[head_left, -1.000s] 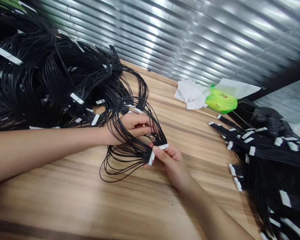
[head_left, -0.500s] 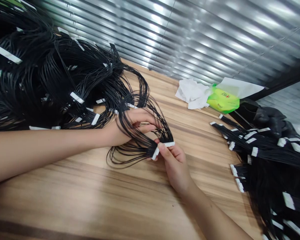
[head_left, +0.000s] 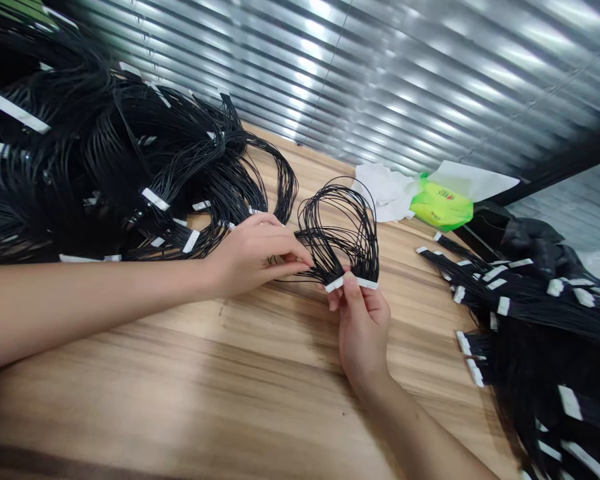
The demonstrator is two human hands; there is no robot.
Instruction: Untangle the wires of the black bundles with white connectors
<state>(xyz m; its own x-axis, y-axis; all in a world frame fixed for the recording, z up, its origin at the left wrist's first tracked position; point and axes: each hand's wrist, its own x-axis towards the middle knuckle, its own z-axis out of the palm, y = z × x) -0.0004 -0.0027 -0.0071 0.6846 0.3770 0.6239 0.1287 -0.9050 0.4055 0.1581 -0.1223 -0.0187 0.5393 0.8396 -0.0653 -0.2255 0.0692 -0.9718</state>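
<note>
The right hand [head_left: 363,333] pinches a white-tipped wire bundle [head_left: 340,233] while the left hand [head_left: 255,257] closes lightly on its strands; large heaps of bundles [head_left: 105,153] remain on the tabletop [head_left: 180,373].

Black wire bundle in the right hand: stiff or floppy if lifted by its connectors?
Probably floppy but springy: the thin black wires arch in loops above the white connectors rather than collapsing. Likely light: the right hand carries them in a fingertip pinch. Loose strands could snag the heaped harnesses nearby.
</note>
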